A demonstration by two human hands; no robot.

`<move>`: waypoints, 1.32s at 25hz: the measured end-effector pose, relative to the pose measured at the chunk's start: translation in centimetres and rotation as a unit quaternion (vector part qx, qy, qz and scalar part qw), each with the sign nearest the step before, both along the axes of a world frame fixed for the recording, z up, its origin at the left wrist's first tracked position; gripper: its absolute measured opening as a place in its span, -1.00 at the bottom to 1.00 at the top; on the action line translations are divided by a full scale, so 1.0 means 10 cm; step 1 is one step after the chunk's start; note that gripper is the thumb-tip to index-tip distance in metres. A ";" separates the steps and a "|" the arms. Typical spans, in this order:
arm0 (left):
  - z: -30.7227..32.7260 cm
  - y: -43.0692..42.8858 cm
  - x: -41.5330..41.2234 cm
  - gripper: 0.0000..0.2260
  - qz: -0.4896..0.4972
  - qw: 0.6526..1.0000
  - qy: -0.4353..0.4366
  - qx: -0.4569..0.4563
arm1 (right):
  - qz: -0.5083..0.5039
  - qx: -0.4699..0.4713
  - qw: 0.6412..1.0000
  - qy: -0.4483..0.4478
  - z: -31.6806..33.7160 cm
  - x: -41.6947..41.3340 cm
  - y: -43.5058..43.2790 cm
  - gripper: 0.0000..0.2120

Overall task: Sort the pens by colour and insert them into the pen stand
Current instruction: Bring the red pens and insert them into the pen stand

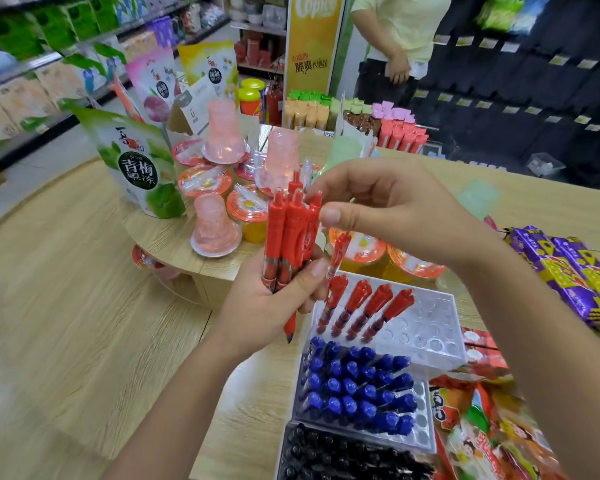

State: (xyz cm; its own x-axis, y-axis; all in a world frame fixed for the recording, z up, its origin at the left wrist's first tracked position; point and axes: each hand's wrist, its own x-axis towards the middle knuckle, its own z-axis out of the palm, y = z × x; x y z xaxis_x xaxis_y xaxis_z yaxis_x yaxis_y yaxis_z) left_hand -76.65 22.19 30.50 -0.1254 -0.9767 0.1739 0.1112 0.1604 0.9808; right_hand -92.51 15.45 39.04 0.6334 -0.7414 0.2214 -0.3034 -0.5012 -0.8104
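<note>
My left hand [267, 299] grips a bunch of red pens [290, 233] upright above the table. My right hand [378, 206] reaches in from the right, and its thumb and fingers pinch the top of one red pen in that bunch. Below stands a clear pen stand [426, 334] with several red pens [364, 310] slotted along its left side and many bare holes. In front of it a second clear stand [425, 431] is packed with blue pens [357, 386]. Nearest me, a stand of black pens [340, 455] is cut off by the frame.
Pink jelly cups [217, 223] and orange-lidded cups [248, 209] crowd a lower round shelf beside a green jelly bag [139, 164]. Purple snack packs [575, 275] and candy bags [475, 427] lie right of the stands. A person [399, 36] stands behind the table.
</note>
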 end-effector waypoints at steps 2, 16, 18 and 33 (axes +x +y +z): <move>0.00 0.01 0.00 -0.92 -0.006 1.000 0.004 -0.005 | 0.001 -0.029 1.000 0.013 -0.05 0.04 0.03 -0.83; -0.37 0.13 0.15 -0.74 0.047 0.995 0.042 0.071 | -0.093 -0.090 0.992 -0.004 -0.34 -0.34 0.10 -0.91; -0.37 0.15 0.16 -0.67 0.037 0.996 0.047 0.069 | -0.090 -0.080 0.993 0.000 -0.47 -0.32 0.11 -0.90; -0.33 0.16 0.11 -0.68 0.011 0.998 0.027 0.053 | -0.037 -0.056 0.990 0.120 -0.39 -0.27 0.06 -0.78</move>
